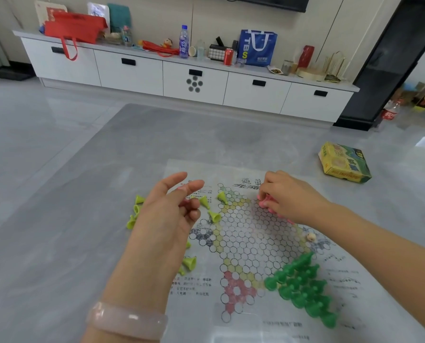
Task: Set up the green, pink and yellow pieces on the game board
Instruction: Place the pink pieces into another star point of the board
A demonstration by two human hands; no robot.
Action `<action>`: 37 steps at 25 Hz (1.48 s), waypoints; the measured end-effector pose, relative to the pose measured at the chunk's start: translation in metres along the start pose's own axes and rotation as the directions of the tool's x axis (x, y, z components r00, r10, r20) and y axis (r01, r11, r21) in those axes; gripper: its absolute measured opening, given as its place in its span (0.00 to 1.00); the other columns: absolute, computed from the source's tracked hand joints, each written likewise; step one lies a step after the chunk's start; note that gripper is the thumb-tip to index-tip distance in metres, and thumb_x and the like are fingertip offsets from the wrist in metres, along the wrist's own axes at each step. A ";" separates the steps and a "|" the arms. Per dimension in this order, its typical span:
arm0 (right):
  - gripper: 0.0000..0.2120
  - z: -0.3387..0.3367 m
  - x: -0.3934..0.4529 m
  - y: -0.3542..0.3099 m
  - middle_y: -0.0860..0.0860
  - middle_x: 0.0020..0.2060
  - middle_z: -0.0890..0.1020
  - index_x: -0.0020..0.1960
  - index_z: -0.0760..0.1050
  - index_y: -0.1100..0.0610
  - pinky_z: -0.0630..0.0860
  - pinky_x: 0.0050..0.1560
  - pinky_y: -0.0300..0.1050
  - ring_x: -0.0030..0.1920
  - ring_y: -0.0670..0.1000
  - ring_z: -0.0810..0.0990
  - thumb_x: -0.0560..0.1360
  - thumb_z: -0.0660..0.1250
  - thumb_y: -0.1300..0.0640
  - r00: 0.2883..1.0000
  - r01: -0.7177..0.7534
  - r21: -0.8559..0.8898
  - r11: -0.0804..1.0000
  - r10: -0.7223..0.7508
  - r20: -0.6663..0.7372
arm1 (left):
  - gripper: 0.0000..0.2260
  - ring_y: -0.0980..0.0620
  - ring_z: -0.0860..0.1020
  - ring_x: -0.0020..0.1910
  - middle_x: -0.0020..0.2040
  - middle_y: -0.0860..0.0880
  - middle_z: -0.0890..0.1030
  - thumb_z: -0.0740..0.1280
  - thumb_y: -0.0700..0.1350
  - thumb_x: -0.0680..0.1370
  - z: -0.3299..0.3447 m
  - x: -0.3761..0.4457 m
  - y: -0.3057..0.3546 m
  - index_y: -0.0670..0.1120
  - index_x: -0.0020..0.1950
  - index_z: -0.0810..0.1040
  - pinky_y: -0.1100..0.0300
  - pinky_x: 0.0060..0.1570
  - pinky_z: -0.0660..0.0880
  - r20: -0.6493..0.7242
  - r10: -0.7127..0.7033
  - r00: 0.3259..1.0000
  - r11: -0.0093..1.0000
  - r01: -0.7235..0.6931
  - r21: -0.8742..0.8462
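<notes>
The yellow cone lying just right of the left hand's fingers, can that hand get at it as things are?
Probably yes. The left hand hovers with its fingers loosely curled, apparently holding nothing, and the yellow cone lies on its side on the game board right beside the fingertips. Nothing stands between them; the right hand is busy with pink pieces further off.

Grey stone-look tabletop [107,169] carries a printed paper hexagon-grid game board [246,233], a yellow-green cardboard box [344,163] well apart at far right, and loose yellow-green plastic cone pieces [134,214] beside the board's left edge.

Game board [243,243] on the table [82,194], box [344,162] behind to its right, cabinet [181,75] beyond
</notes>
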State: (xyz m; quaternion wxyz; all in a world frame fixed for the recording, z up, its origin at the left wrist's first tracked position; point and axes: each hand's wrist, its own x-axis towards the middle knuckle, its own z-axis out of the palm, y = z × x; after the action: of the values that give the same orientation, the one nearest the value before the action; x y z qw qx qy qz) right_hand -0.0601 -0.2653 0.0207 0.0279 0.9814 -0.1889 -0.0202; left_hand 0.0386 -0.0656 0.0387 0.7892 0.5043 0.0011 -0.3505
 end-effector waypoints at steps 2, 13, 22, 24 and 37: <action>0.09 0.003 0.002 0.001 0.47 0.49 0.71 0.52 0.75 0.54 0.69 0.45 0.40 0.56 0.47 0.68 0.75 0.62 0.52 1.000 -0.007 0.005 1.000 0.007 0.008 | 0.10 0.54 0.69 0.28 0.40 0.46 0.80 0.56 0.34 0.78 0.000 0.000 0.000 0.45 0.50 0.74 0.68 0.22 0.69 -0.002 -0.001 1.000 1.000 0.001 0.000; 0.09 0.003 0.003 0.000 0.46 0.45 0.69 0.51 0.76 0.55 0.70 0.47 0.40 0.54 0.48 0.69 0.75 0.62 0.52 0.999 0.008 0.033 0.999 -0.009 0.041 | 0.11 0.54 0.70 0.29 0.39 0.46 0.80 0.56 0.32 0.76 -0.002 0.001 0.001 0.45 0.48 0.74 0.68 0.22 0.69 -0.021 -0.015 1.000 1.000 0.016 0.007; 0.07 -0.037 -0.003 -0.041 0.40 0.41 0.78 0.51 0.77 0.49 0.72 0.43 0.29 0.41 0.39 0.76 0.75 0.62 0.52 0.988 0.136 0.495 0.858 -0.081 -0.131 | 0.27 0.58 0.80 0.47 0.60 0.54 0.71 0.63 0.36 0.75 0.005 -0.011 -0.007 0.57 0.69 0.60 0.71 0.37 0.72 0.221 0.132 0.966 0.854 -0.224 0.469; 0.07 -0.049 -0.006 -0.058 0.42 0.42 0.81 0.51 0.78 0.49 0.73 0.42 0.29 0.42 0.38 0.78 0.75 0.63 0.52 0.986 0.167 0.649 0.742 -0.137 -0.097 | 0.31 0.58 0.79 0.51 0.63 0.54 0.68 0.64 0.37 0.75 0.004 -0.011 -0.010 0.58 0.71 0.55 0.72 0.34 0.69 0.233 0.136 0.963 0.825 -0.240 0.512; 0.05 -0.028 0.024 -0.013 0.47 0.42 0.77 0.45 0.78 0.52 0.75 0.46 0.44 0.44 0.48 0.76 0.74 0.64 0.54 0.997 -0.006 0.157 0.988 0.018 -0.078 | 0.10 0.51 0.78 0.43 0.46 0.48 0.75 0.57 0.35 0.77 -0.009 0.001 0.008 0.46 0.52 0.74 0.59 0.42 0.75 -0.112 -0.025 0.993 1.000 0.023 -0.022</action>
State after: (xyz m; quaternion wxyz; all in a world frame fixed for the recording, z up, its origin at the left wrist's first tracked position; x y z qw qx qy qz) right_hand -0.0320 -0.2606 0.0471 -0.0418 0.9794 -0.1945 0.0339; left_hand 0.0468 -0.0569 0.0404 0.7888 0.5151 0.0552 -0.3309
